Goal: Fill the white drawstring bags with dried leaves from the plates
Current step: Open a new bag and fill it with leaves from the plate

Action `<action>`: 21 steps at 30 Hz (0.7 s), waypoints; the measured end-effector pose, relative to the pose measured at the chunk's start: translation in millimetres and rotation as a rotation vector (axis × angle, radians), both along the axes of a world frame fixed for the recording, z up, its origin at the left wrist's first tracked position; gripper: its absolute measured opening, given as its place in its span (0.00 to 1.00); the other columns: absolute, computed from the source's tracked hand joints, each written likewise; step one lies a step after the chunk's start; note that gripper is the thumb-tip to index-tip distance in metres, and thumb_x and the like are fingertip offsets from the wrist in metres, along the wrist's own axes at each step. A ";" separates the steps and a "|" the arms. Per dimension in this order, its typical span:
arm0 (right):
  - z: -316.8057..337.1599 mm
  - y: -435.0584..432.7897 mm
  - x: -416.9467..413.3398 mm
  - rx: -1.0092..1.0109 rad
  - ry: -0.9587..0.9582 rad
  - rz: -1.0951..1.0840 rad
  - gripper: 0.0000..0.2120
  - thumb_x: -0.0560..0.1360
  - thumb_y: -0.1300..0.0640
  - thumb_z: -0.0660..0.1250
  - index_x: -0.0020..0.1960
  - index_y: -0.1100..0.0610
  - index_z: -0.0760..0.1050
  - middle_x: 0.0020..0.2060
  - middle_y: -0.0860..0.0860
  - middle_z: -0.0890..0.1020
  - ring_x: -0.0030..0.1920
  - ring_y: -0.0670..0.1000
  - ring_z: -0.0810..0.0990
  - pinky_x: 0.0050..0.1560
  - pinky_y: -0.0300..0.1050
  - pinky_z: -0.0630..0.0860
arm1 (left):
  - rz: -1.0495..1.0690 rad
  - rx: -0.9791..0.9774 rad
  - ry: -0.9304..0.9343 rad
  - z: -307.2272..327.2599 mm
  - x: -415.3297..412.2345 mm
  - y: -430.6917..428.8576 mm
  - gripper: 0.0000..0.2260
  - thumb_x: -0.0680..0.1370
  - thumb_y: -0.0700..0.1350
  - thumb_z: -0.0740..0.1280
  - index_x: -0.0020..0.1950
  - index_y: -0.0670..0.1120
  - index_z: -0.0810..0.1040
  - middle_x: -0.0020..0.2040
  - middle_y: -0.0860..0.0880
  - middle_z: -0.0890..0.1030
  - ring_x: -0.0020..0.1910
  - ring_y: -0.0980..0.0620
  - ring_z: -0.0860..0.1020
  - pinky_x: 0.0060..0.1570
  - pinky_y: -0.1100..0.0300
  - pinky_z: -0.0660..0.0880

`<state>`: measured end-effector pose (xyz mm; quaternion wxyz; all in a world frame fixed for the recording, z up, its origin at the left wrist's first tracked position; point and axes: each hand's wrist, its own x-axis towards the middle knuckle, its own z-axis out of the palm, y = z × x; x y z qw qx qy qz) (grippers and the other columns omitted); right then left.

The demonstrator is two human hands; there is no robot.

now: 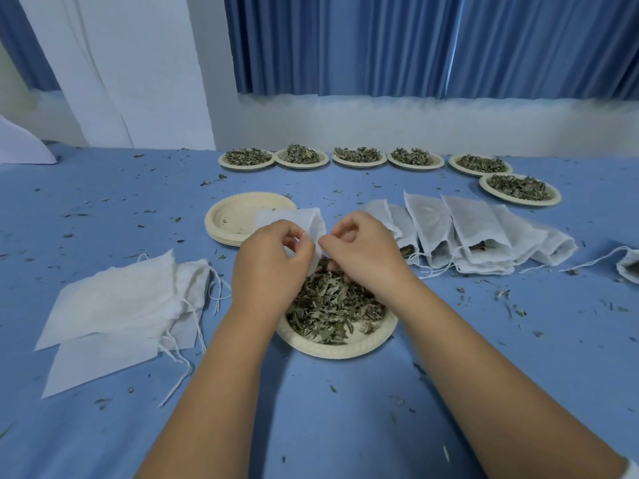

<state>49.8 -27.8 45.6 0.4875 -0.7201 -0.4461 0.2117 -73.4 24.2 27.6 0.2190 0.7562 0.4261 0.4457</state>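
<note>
- Nearest: plate point(333, 349) heaped with dried leaves point(332, 305), just under both hands; likely spill onto the blue cloth point(345, 416) if the bag mouth slips shut or drifts off the rim.
- Left hand point(273, 257), right hand point(363, 250): fingers curled, pinching the mouth of one white bag point(294, 218).
- Beyond, at right: filled bags point(466, 233).
- Farthest: row of full plates point(359, 162).

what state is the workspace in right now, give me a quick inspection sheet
surface: blue cloth
job's things: bag held above the plate of leaves; empty bags piled left; bags with leaves right; six full plates behind; empty plates stacked
clutter: leaf crumbs scattered all over
grippers: left hand and right hand pinch the bag's mouth
cables: none sure; thin line down the white pillar
surroundings: blue curtain
</note>
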 end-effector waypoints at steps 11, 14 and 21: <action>-3.8 -2.7 0.9 -0.084 -0.577 0.165 0.18 0.75 0.53 0.67 0.64 0.48 0.78 0.55 0.52 0.76 0.53 0.51 0.77 0.56 0.48 0.74 | -0.088 0.030 -0.054 0.5 1.9 -1.0 0.08 0.76 0.46 0.69 0.40 0.59 0.77 0.38 0.61 0.80 0.32 0.69 0.73 0.36 0.75 0.66; -4.4 -3.4 -0.4 -0.096 -0.558 0.209 0.09 0.75 0.54 0.68 0.54 0.48 0.80 0.45 0.52 0.75 0.50 0.53 0.75 0.48 0.48 0.73 | -0.119 0.040 -0.051 0.1 3.0 -1.9 0.06 0.76 0.46 0.69 0.41 0.58 0.78 0.39 0.60 0.81 0.31 0.68 0.72 0.34 0.70 0.66; -9.7 -3.8 -0.8 -0.119 -0.574 0.239 0.05 0.75 0.58 0.65 0.46 0.50 0.78 0.40 0.51 0.78 0.45 0.48 0.69 0.39 0.44 0.66 | -0.181 -0.035 -0.052 -5.2 6.1 0.9 0.07 0.75 0.44 0.69 0.39 0.55 0.78 0.37 0.59 0.81 0.26 0.65 0.71 0.29 0.70 0.65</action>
